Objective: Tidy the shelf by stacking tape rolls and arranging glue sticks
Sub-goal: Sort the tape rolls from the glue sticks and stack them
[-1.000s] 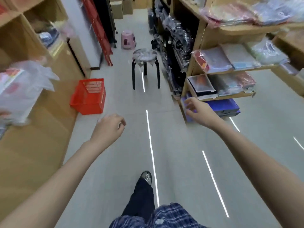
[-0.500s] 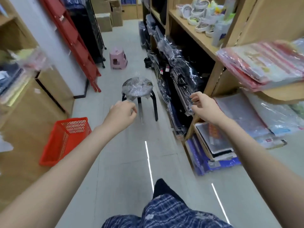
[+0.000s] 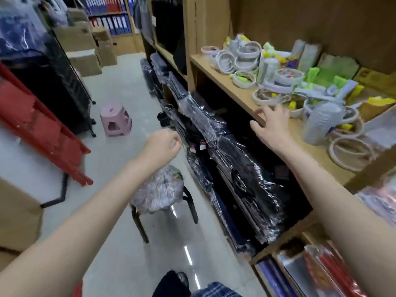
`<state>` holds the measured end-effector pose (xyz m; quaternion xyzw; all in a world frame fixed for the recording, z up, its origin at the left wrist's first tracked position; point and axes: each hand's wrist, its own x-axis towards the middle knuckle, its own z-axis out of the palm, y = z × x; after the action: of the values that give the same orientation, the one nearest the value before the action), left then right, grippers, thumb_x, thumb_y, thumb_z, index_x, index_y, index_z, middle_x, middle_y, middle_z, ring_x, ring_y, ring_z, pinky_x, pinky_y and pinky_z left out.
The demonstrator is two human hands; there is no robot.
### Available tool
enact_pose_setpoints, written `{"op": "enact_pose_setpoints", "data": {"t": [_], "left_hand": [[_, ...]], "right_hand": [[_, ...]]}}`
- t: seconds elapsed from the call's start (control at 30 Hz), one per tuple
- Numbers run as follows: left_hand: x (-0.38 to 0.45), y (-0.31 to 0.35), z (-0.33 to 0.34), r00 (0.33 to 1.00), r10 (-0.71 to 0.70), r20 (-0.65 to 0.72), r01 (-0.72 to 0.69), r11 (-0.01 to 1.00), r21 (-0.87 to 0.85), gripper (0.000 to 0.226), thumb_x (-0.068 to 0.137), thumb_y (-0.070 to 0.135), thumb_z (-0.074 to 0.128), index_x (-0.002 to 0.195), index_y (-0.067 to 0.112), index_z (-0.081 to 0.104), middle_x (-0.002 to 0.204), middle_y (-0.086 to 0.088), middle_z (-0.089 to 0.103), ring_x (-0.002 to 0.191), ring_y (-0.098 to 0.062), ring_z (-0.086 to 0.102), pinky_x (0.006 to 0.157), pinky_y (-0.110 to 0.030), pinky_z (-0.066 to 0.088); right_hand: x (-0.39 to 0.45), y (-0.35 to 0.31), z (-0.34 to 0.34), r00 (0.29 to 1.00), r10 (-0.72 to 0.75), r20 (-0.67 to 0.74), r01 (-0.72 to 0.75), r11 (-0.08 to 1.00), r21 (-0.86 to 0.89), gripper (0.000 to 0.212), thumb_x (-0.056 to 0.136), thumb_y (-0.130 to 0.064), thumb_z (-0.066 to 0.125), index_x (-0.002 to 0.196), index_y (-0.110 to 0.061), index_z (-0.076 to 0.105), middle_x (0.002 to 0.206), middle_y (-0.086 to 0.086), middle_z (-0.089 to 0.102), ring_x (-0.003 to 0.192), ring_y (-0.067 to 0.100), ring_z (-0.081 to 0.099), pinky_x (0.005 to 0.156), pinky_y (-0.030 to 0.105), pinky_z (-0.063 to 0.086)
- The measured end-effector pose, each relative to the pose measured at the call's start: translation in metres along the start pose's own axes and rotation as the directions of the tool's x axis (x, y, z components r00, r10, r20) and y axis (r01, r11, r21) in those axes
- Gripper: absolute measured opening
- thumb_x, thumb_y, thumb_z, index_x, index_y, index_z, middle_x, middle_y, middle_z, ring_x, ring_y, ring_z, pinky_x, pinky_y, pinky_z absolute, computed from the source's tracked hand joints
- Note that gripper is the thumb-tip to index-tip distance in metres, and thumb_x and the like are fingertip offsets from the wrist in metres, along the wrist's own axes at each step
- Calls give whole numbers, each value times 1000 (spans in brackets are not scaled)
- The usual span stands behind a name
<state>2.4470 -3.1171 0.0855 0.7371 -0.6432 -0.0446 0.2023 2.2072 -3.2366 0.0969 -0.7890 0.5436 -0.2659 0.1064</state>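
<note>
Nothing tidied yet. Tape rolls lie loose, jumbled with glue sticks across shelf. My right hand at shelf edge, fingers spread, empty. My left hand curled, holding nothing. All stacking, arranging remains.

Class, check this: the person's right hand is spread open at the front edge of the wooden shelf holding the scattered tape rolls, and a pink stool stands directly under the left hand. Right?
Not quite. The head view shows a black-legged stool with a plastic-wrapped seat under the left hand; the pink stool stands farther down the aisle. The right hand is indeed spread open at the wooden shelf edge by the tape rolls.
</note>
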Motion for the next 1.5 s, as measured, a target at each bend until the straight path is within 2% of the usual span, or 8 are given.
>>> {"op": "enact_pose_setpoints", "data": {"t": [0.17,0.3,0.73,0.93,1.03,1.2,1.33,1.5], "left_hand": [[150,-9,14,980,180,87,-177,984,-36,18,87,15,48,84,11,66,98,-8,63,94,-30,56,84,-43,46],[227,5,33,964,261,40,-258,964,-70,20,90,17,48,97,13,66,118,-4,58,109,-26,50,92,-37,38],[381,-29,46,945,324,-48,-325,945,-32,28,86,14,53,113,9,58,126,-8,52,117,-29,44,96,-41,33],[451,-30,71,887,453,-94,-455,890,-5,60,78,50,36,119,12,56,127,-10,53,115,-35,46,96,-50,38],[497,-37,80,885,458,-81,-463,885,-56,68,77,62,30,122,18,54,128,-6,51,122,-31,40,101,-48,30],[568,-47,105,737,675,14,-675,738,-20,74,75,71,23,122,21,52,118,3,56,115,-19,48,100,-38,19],[612,-53,118,676,735,60,-676,650,-347,66,78,64,36,120,16,51,112,-1,58,105,-19,55,95,-40,39],[623,-50,128,480,875,-57,-761,383,-524,43,88,46,42,117,17,55,111,9,51,106,-10,50,93,-38,41]], "right_hand": [[87,15,-4,989,129,-74,-140,977,-161,39,85,-24,57,120,-7,54,127,23,43,123,37,33,100,40,27],[140,32,1,978,170,-121,-193,957,-218,44,87,-25,57,126,-7,48,131,20,40,122,35,31,100,47,30],[270,31,46,999,52,-3,-51,954,-295,48,87,-30,56,129,-11,42,139,11,31,130,28,21,106,42,19],[315,39,64,998,53,20,-44,947,-320,51,88,-35,57,131,-15,40,142,10,27,133,27,18,108,40,17],[348,38,74,998,58,-4,-56,945,-324,51,86,-36,59,129,-16,40,141,9,28,133,27,21,108,40,19],[406,39,100,988,149,-27,-150,940,-305,60,82,-49,59,133,-24,39,135,3,38,129,23,28,107,38,17],[433,41,111,970,243,-25,-241,938,-251,65,80,-42,65,135,-25,37,128,-1,50,125,18,41,107,41,26],[433,40,108,967,241,-89,-253,951,-177,66,75,-28,74,133,-18,45,123,3,57,117,20,51,100,36,38]]}}
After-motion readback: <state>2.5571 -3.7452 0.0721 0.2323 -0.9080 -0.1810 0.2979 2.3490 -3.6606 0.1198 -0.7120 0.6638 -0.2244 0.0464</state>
